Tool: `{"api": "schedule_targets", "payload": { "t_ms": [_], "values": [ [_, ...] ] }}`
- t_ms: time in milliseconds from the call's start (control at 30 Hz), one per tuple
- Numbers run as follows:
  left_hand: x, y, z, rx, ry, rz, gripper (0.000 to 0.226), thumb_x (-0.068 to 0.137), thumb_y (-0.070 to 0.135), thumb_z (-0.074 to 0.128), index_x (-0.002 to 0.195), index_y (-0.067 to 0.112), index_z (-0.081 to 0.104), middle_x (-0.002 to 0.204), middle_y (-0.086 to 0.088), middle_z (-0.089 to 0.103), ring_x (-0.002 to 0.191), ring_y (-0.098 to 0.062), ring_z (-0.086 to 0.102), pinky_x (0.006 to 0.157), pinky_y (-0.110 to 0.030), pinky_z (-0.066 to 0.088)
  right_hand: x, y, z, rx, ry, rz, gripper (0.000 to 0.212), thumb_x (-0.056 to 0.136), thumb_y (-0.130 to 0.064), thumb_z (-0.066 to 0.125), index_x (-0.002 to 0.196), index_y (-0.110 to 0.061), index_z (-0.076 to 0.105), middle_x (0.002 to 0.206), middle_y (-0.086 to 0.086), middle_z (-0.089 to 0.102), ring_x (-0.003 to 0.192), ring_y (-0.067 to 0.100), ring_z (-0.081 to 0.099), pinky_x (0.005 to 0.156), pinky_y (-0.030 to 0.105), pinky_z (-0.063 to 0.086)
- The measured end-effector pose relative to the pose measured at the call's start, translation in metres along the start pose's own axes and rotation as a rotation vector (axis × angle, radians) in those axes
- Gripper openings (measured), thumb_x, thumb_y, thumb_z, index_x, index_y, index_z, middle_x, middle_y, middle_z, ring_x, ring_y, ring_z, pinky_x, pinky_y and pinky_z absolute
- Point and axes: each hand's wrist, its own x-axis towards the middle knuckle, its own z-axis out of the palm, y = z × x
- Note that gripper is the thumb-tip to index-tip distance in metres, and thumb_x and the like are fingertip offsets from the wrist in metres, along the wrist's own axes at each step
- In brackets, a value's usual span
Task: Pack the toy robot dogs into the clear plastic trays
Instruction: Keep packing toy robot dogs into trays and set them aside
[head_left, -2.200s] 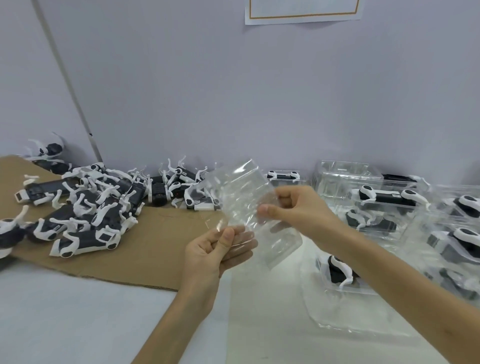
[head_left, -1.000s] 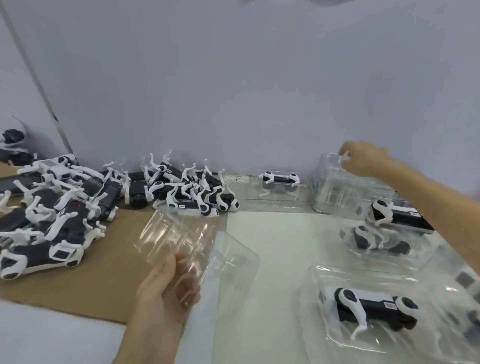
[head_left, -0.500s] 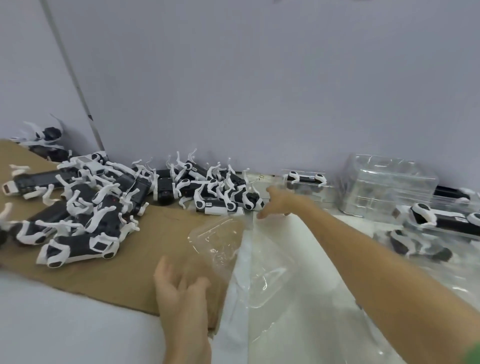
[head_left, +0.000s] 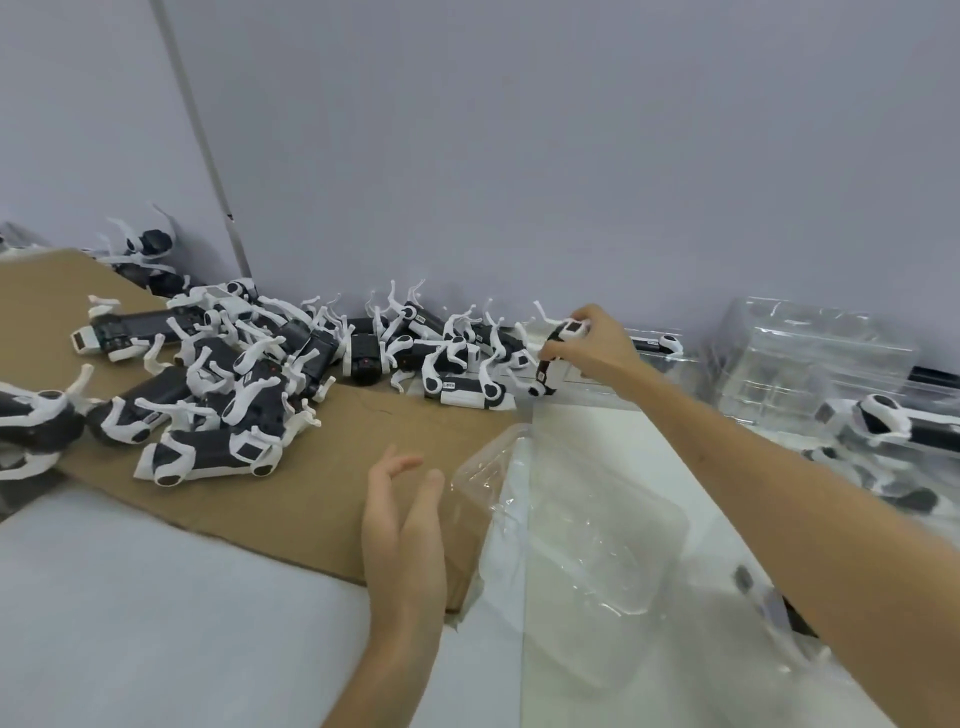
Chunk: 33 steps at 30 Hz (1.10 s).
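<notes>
A heap of black-and-white toy robot dogs (head_left: 249, 374) lies on a brown cardboard sheet (head_left: 332, 467) along the back wall. My right hand (head_left: 597, 345) reaches far forward and grips one toy dog (head_left: 556, 358) at the right end of the heap, tilted up on end. An empty clear plastic tray (head_left: 576, 545) lies open on the table in front of me. My left hand (head_left: 402, 525) rests with straight fingers beside the tray's left edge, holding nothing.
A stack of empty clear trays (head_left: 815, 358) stands at the back right. Packed trays with dogs (head_left: 893, 426) lie at the right edge. One more packed tray (head_left: 660, 345) sits against the wall behind my right hand. A white table surface (head_left: 156, 623) fills the near left.
The empty tray has come down from my left hand onto the table, and that hand now lies flat beside it. My right hand went from the tray stack to the heap and took a dog.
</notes>
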Motion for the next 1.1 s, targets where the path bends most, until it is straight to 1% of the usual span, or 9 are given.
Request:
{"api": "schedule_targets", "payload": {
  "t_ms": [133,200,300,467,667,767,867,967,1100],
  "values": [
    [0.002,0.004,-0.001,0.18,-0.254,0.107,0.031,0.096,0.034,0.061,0.126,0.041,0.059,0.142,0.015,0.053,0.135,-0.007,0.045,0.113,-0.039,0.036,-0.025,-0.016,-0.032,0.214,0.07,0.001,0.06,0.074,-0.03,0.08,0.124,-0.023,0.05,0.1,-0.002,0.055,0.083,0.014,0.056,0.071,0.03,0.047],
    [-0.002,0.005,0.001,0.205,-0.329,0.064,0.029,0.089,0.041,0.064,0.118,0.042,0.063,0.124,0.009,0.066,0.12,-0.023,0.06,0.101,-0.05,0.048,-0.043,-0.026,-0.046,0.413,0.08,0.052,0.06,0.075,-0.03,0.078,0.127,-0.022,0.05,0.099,0.001,0.062,0.08,0.015,0.06,0.07,0.033,0.048],
    [-0.008,0.003,0.001,0.229,-0.324,0.073,0.026,0.079,0.041,0.065,0.105,0.045,0.063,0.094,0.016,0.071,0.085,-0.017,0.066,0.071,-0.038,0.051,-0.071,-0.04,-0.066,0.667,0.037,0.088,0.052,0.074,-0.04,0.072,0.118,-0.016,0.062,0.095,0.002,0.067,0.078,0.017,0.059,0.065,0.028,0.043],
    [-0.003,0.005,-0.001,0.274,-0.38,0.097,0.034,0.093,0.012,0.063,0.12,0.033,0.058,0.108,0.023,0.062,0.084,0.02,0.057,0.062,-0.001,0.04,-0.115,-0.054,-0.092,0.971,-0.217,0.162,0.036,0.097,-0.046,0.053,0.101,-0.012,0.062,0.088,0.013,0.064,0.077,0.031,0.063,0.075,0.037,0.052],
    [-0.001,0.009,-0.007,0.226,-0.471,0.058,0.047,0.061,0.05,0.063,0.102,0.027,0.068,0.1,0.008,0.067,0.095,-0.001,0.061,0.077,-0.02,0.045,-0.161,-0.06,-0.108,0.66,-0.657,0.154,0.044,0.088,-0.033,0.057,0.122,-0.006,0.057,0.105,0.01,0.064,0.08,0.021,0.066,0.064,0.032,0.053],
    [0.005,0.004,-0.009,0.229,-0.521,0.073,0.025,0.072,0.025,0.073,0.097,0.029,0.074,0.092,0.013,0.073,0.085,0.003,0.065,0.069,-0.007,0.046,-0.177,-0.063,-0.109,0.517,-0.779,0.022,0.051,0.077,-0.006,0.063,0.127,-0.006,0.051,0.107,0.012,0.067,0.089,0.022,0.067,0.065,0.031,0.055],
    [0.009,0.002,-0.008,0.245,-0.672,0.018,0.024,0.087,0.008,0.072,0.105,0.025,0.073,0.099,0.008,0.077,0.097,-0.007,0.07,0.077,-0.013,0.051,-0.19,-0.07,-0.104,0.286,-0.831,-0.117,0.055,0.078,0.008,0.069,0.125,-0.009,0.046,0.103,0.01,0.071,0.091,0.026,0.068,0.072,0.034,0.057],
    [0.01,-0.005,-0.006,0.416,-0.645,-0.021,0.023,0.092,0.006,0.067,0.079,0.022,0.078,0.074,0.005,0.075,0.073,-0.008,0.069,0.061,-0.006,0.047,-0.202,-0.08,-0.092,0.005,-0.862,-0.355,0.052,0.078,0.011,0.074,0.121,-0.011,0.053,0.11,0.006,0.07,0.097,0.026,0.068,0.079,0.042,0.058],
    [0.014,-0.01,-0.009,0.354,-0.773,0.028,0.029,0.094,-0.003,0.061,0.11,0.015,0.076,0.086,0.014,0.076,0.078,0.002,0.069,0.067,-0.009,0.05,-0.22,-0.086,-0.075,-0.249,-0.835,-0.565,0.034,0.082,-0.002,0.074,0.111,-0.02,0.072,0.107,-0.009,0.072,0.105,0.005,0.066,0.093,0.019,0.048]
  ]
}}
